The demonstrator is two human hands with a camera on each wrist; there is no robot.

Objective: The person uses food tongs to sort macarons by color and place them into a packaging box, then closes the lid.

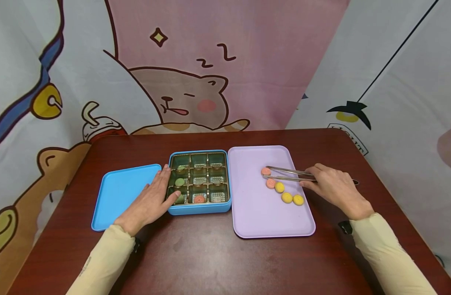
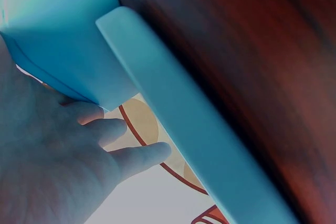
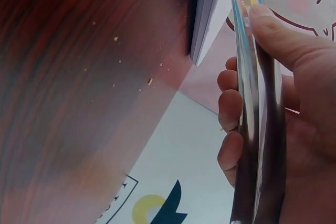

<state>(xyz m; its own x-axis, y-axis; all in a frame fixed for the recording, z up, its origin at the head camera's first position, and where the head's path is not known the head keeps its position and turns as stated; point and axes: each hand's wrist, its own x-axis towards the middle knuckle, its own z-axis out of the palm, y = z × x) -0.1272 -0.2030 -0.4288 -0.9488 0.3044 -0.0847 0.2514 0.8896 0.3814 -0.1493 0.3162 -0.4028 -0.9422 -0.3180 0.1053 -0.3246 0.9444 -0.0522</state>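
My right hand (image 1: 334,186) grips metal tongs (image 1: 292,178); the curled fingers and thumb show in the right wrist view. The tong tips lie on either side of a pink round piece (image 1: 265,171) on the lilac tray (image 1: 251,221). Just below it are a second pink piece (image 1: 270,184) and three yellow pieces (image 1: 286,198). My left hand (image 1: 148,205) rests at the left side of the blue box (image 1: 199,209), fingers extended, thumb over its near-left corner. Inside the box's divided insert, green pieces (image 1: 179,182) occupy the left column, and a pink piece (image 1: 199,199) sits in the near middle compartment.
A blue lid (image 1: 118,196) lies on the table left of the box, partly under my left forearm and hand. The tray stands against the box's right side. Behind the brown table (image 1: 196,254) hangs a printed cloth (image 1: 262,61).
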